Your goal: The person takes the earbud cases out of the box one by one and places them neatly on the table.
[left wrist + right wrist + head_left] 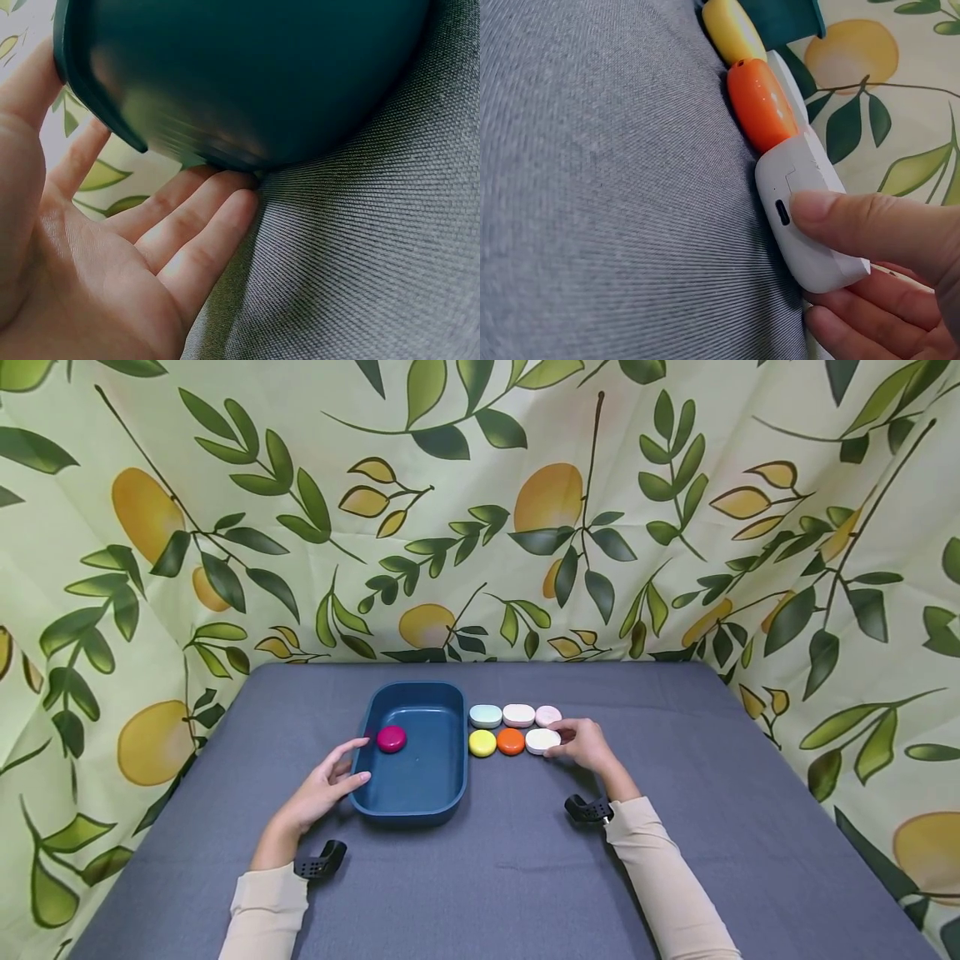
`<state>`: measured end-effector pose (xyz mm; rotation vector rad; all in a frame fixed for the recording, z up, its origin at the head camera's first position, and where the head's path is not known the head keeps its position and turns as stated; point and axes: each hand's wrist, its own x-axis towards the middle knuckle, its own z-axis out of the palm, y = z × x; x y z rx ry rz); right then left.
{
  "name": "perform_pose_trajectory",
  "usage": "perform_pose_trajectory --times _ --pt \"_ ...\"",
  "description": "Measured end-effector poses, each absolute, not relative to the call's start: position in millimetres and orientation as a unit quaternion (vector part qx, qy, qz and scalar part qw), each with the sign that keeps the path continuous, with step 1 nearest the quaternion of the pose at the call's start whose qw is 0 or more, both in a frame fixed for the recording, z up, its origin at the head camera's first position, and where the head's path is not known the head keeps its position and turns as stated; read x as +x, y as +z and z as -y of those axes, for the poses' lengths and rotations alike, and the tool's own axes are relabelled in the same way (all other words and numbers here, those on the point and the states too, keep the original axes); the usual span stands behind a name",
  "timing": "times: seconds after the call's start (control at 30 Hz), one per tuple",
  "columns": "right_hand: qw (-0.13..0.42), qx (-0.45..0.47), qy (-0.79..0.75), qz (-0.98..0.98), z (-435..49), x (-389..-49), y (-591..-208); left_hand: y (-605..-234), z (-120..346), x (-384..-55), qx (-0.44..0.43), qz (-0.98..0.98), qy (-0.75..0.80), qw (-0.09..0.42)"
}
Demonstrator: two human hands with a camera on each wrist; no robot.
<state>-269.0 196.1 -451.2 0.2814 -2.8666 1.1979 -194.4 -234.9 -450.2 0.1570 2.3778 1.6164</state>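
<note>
My left hand [321,789] rests at the left side of a blue rectangular bin [456,781]. Thumb and index finger lie over the rim, while the other fingers, seen in the left wrist view, reach the outer wall near its base. Inside the bin is a round magenta case [391,739]. To the right, my right hand [585,745] holds a white earbud charging case [799,199], thumb beside its port and fingers on the far side. This case sits at the near right end of two short rows, beside an orange round case [511,742].
A yellow round case [482,743] lies between the orange one and the bin. Behind them are a pale mint case [485,717], a pale pink oblong case [518,716] and a rounder pink case [547,716]. Leaf-patterned cloth [465,527] hangs behind the grey table [480,902].
</note>
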Motion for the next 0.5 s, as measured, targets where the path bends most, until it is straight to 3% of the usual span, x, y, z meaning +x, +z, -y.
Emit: perform_pose_trajectory --times 0.5 --pt "0.014 0.079 0.363 0.928 -194.1 -269.5 -448.3 -448.8 233.4 -193.9 0.053 -0.818 0.558 0.132"
